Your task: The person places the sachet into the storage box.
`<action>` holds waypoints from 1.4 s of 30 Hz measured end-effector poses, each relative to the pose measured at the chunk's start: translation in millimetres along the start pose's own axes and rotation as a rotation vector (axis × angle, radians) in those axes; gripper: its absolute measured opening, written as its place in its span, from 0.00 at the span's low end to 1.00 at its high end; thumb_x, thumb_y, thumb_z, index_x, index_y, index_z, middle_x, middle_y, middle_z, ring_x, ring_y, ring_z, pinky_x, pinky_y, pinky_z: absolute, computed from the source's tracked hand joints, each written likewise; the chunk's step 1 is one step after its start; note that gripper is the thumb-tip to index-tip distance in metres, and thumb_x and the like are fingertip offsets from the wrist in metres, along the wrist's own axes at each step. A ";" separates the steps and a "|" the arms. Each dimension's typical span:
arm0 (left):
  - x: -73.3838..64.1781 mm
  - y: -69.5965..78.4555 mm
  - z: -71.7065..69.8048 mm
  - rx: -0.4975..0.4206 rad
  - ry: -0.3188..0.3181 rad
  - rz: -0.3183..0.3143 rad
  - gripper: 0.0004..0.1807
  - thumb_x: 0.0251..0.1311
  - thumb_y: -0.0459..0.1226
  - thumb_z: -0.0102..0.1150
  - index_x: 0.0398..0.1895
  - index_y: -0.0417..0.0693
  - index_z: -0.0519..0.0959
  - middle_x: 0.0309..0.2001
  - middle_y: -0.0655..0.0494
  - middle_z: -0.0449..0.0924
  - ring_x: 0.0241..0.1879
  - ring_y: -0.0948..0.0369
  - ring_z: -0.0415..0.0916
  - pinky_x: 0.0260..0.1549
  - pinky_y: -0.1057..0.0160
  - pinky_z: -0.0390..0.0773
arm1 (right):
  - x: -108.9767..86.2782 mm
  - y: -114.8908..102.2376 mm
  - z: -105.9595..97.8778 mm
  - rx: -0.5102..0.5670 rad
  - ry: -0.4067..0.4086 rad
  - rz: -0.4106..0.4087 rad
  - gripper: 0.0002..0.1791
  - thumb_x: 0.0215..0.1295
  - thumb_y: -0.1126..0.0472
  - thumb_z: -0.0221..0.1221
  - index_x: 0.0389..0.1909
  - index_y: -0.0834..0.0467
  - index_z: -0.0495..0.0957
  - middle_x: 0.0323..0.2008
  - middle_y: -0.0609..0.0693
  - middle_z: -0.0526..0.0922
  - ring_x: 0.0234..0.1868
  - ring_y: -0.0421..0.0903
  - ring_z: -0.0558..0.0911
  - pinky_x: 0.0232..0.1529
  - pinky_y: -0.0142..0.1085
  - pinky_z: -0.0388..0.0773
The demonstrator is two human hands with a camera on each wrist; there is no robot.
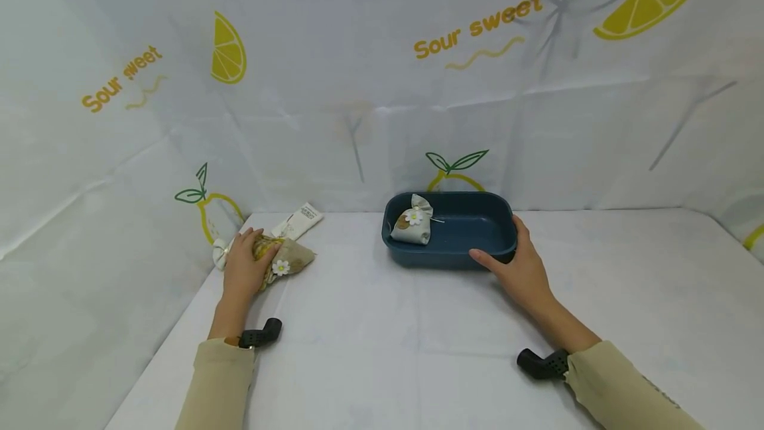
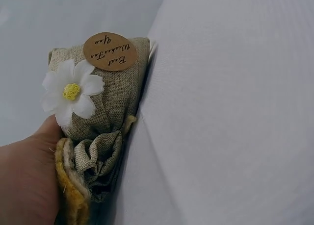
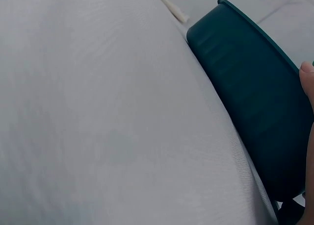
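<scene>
The left grip [image 1: 245, 265] pinches a daisy-trimmed burlap sachet [image 1: 296, 258], which might slip if held loosely, while the right grip [image 1: 525, 274] clasps a blue rectangular tub's [image 1: 430, 259] corner.

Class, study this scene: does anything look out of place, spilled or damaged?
Nothing looks spilled or damaged. At most, mildly untidy: a white printed item lies aslant behind the tan pouch in the left hand, whereas a pale pouch sits inside the blue tub.
</scene>
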State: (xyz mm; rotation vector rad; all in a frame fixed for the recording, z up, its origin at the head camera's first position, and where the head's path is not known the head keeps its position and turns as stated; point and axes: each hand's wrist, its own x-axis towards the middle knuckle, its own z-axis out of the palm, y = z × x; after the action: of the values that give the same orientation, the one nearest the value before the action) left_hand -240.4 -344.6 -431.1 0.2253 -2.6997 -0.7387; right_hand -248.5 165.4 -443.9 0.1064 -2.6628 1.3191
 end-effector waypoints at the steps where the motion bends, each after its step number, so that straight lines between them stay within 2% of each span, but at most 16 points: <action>1: 0.1 0.1 0.0 -0.004 -0.004 -0.004 0.32 0.72 0.47 0.58 0.72 0.39 0.67 0.78 0.35 0.56 0.80 0.36 0.43 0.73 0.28 0.44 | 0.2 0.0 -0.2 0.000 0.001 -0.002 0.63 0.62 0.36 0.65 0.82 0.56 0.34 0.80 0.65 0.48 0.78 0.69 0.54 0.72 0.69 0.56; 7: 1.2 -0.8 3.4 -0.052 0.018 0.019 0.29 0.72 0.43 0.59 0.69 0.35 0.69 0.76 0.31 0.55 0.79 0.33 0.42 0.69 0.22 0.40 | 1.5 1.0 0.0 -0.003 0.007 -0.009 0.64 0.62 0.36 0.65 0.82 0.56 0.34 0.81 0.65 0.48 0.78 0.69 0.55 0.71 0.69 0.56; 10: 0.2 -2.7 5.5 -0.069 0.026 0.048 0.29 0.71 0.44 0.59 0.68 0.36 0.70 0.76 0.30 0.56 0.78 0.30 0.41 0.69 0.21 0.38 | 1.0 1.5 0.5 -0.002 0.007 -0.010 0.64 0.61 0.36 0.65 0.82 0.57 0.34 0.80 0.65 0.48 0.78 0.69 0.55 0.72 0.69 0.56; 12: -1.2 -4.0 6.1 -0.069 0.016 0.047 0.31 0.71 0.47 0.58 0.69 0.37 0.69 0.76 0.31 0.55 0.79 0.31 0.39 0.70 0.23 0.39 | 0.1 1.3 0.5 -0.001 0.005 -0.010 0.63 0.62 0.36 0.65 0.82 0.57 0.34 0.80 0.66 0.48 0.78 0.69 0.55 0.71 0.69 0.56; 19: -2.9 -2.9 4.4 0.008 -0.021 -0.035 0.38 0.68 0.56 0.57 0.74 0.44 0.66 0.79 0.37 0.51 0.81 0.36 0.36 0.75 0.32 0.47 | -2.2 -1.6 -0.8 0.003 -0.003 -0.014 0.63 0.62 0.37 0.65 0.82 0.58 0.34 0.80 0.66 0.47 0.78 0.70 0.54 0.71 0.69 0.56; 21: -2.2 -1.0 3.3 0.042 -0.015 -0.055 0.37 0.69 0.56 0.57 0.73 0.44 0.66 0.79 0.38 0.52 0.81 0.38 0.39 0.74 0.33 0.50 | -2.0 -2.2 -1.2 0.003 -0.002 -0.015 0.63 0.62 0.37 0.65 0.82 0.58 0.34 0.80 0.66 0.47 0.78 0.70 0.54 0.71 0.69 0.56; 24: -1.6 1.7 2.9 0.096 0.024 -0.060 0.33 0.70 0.52 0.58 0.71 0.43 0.69 0.77 0.38 0.57 0.78 0.39 0.51 0.72 0.34 0.59 | -1.7 -2.4 -1.4 0.001 -0.002 -0.011 0.63 0.62 0.37 0.65 0.82 0.58 0.34 0.80 0.66 0.48 0.78 0.70 0.54 0.71 0.69 0.56; 27: -2.5 4.9 2.3 0.133 0.041 -0.059 0.29 0.70 0.49 0.60 0.67 0.42 0.72 0.75 0.37 0.60 0.76 0.38 0.55 0.69 0.34 0.63 | -2.0 -2.6 -1.2 -0.001 -0.005 -0.001 0.63 0.62 0.36 0.65 0.82 0.58 0.34 0.80 0.66 0.48 0.78 0.70 0.54 0.72 0.69 0.56; 31: -4.4 10.1 0.9 0.136 0.034 -0.048 0.25 0.69 0.45 0.61 0.64 0.40 0.75 0.75 0.35 0.60 0.77 0.33 0.49 0.71 0.33 0.59 | -2.8 -2.6 -1.0 -0.001 -0.002 0.002 0.63 0.62 0.37 0.65 0.82 0.58 0.34 0.80 0.67 0.48 0.78 0.70 0.54 0.72 0.69 0.56; 36: -5.8 10.5 0.9 0.140 0.037 -0.016 0.24 0.68 0.43 0.62 0.62 0.39 0.76 0.74 0.33 0.61 0.76 0.31 0.51 0.71 0.33 0.59 | -3.2 -2.5 -0.6 -0.001 0.000 0.002 0.63 0.62 0.37 0.65 0.82 0.58 0.34 0.80 0.66 0.48 0.78 0.69 0.54 0.72 0.69 0.56; 42: -5.6 6.3 1.1 0.182 -0.025 0.013 0.32 0.63 0.49 0.65 0.66 0.41 0.73 0.75 0.35 0.59 0.77 0.32 0.46 0.72 0.32 0.56 | -3.4 -3.3 -0.9 0.002 0.004 0.000 0.64 0.62 0.36 0.65 0.82 0.58 0.34 0.80 0.66 0.47 0.78 0.69 0.54 0.72 0.69 0.56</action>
State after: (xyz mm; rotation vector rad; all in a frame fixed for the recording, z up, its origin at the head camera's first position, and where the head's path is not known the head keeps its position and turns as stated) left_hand -236.1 -337.4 -430.2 0.2435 -2.7911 -0.4946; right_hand -244.6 164.1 -441.4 0.1046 -2.6585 1.3202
